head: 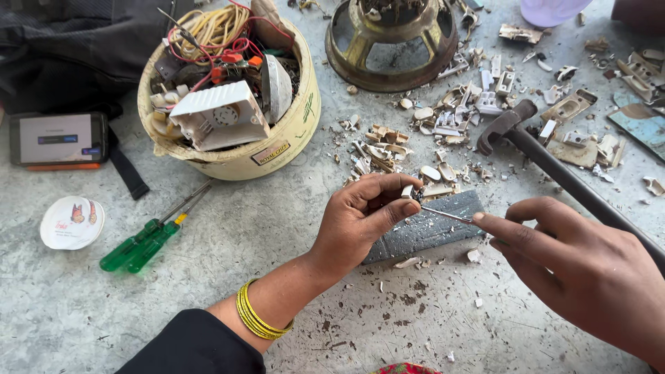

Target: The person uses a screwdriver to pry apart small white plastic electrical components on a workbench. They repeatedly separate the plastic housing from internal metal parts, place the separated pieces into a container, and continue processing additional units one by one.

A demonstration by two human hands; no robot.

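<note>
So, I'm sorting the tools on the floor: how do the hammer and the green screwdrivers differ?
The hammer is larger, with a dark head and long dark handle; the green screwdrivers are slim, with clear green handles and thin metal shafts. The hammer lies among broken plastic bits near the right hand; the screwdrivers lie as a pair beside the tub. Neither is held; both rest on the concrete floor.

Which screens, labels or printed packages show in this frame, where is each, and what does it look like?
Phone: far left on the dark bag, flat, lit whitish screen, orange lower edge.
Round lid: left on the floor below the phone, white with small red and orange pictures.
Label: on the front wall of the cream tub, small dark strip with red edge.
Neither hand touches any of these.
</note>
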